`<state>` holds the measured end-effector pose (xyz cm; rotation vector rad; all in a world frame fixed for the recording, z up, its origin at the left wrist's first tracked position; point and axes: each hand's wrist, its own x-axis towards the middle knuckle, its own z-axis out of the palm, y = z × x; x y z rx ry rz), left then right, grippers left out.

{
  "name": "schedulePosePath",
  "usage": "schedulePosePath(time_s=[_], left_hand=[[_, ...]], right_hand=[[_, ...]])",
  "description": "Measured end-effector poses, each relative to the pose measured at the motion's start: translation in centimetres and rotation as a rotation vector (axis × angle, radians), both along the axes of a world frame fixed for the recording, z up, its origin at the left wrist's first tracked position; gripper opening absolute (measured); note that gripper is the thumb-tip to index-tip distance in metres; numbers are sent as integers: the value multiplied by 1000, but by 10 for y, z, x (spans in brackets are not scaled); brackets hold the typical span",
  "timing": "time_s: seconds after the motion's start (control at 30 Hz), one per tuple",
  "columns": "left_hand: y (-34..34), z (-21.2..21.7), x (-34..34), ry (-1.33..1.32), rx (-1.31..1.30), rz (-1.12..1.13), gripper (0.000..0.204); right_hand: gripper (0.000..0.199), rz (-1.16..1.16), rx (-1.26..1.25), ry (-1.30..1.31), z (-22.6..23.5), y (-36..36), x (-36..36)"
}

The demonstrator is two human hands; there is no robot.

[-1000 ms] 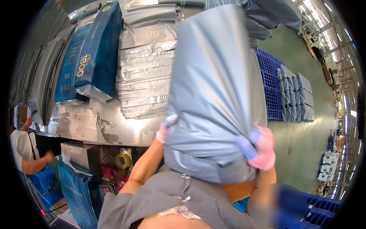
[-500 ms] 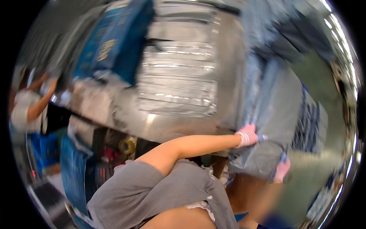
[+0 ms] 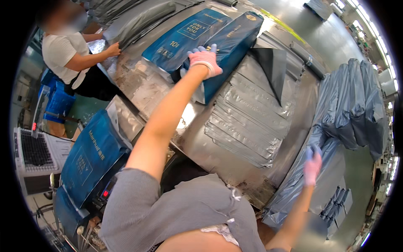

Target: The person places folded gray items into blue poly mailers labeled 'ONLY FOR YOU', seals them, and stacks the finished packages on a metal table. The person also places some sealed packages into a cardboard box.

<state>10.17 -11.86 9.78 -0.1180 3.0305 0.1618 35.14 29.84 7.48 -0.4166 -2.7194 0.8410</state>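
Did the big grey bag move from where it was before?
Yes. The grey bag left both hands and now lies right of the metal table, by the right hand.

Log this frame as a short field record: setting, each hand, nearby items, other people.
setting: metal worktable in a packing area
left hand: gloved, resting on a dark blue bag
right hand: gloved, touching a large grey bag off the table's edge; grip unclear
nearby: stack of flat silver bags
other people: co-worker at the table's far end
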Motion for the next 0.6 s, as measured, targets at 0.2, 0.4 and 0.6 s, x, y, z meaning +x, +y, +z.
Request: schedulePosePath(time_s=[0.2,0.4,0.6], left_hand=[[-71,-9,-56,-189,426,-36,109],[-144,-32,-92,-314,848,-64,102],[-137,-44,-109,-372,853,-123,103]], right_hand=[[63,107,289,-350,-24,-57,-182],[84,-128,154,-459,-69,-62,-262],[61,497,460,-651,-116,-98,-267]])
